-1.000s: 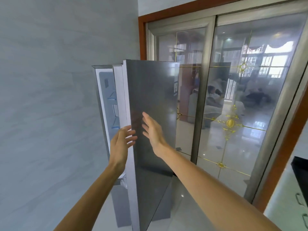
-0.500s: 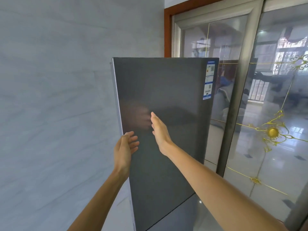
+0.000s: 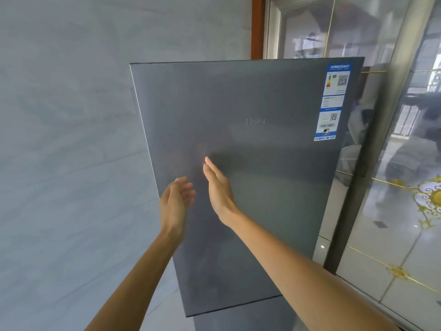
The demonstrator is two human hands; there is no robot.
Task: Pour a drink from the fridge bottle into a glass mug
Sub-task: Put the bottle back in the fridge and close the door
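Against the grey marbled wall (image 3: 66,139), centre frame: fridge door (image 3: 250,187), dark grey, matt, faint brand lettering near the middle. Its face fills the view; its left edge, a thin pale line, runs down close to the wall with only a narrow strip of wall showing behind it; its top edge is straight and unobstructed; its bottom edge ends above a second dark panel (image 3: 238,322). Whether the door sits fully flush cannot be told.

Upper right corner of door: blue-and-white label strip (image 3: 333,101) with codes, just inside the right edge.

Right of door: sliding glass door (image 3: 393,211) with gilt ornament in a metal frame, brown wooden jamb (image 3: 257,27) above.

Left hand (image 3: 175,204): empty, fingers loosely curled, held before the door near its left edge; contact cannot be told.

Right hand (image 3: 218,187): empty, fingers straight and together, edge-on, fingertips at the door face.

Bottle and mug: neither shows.
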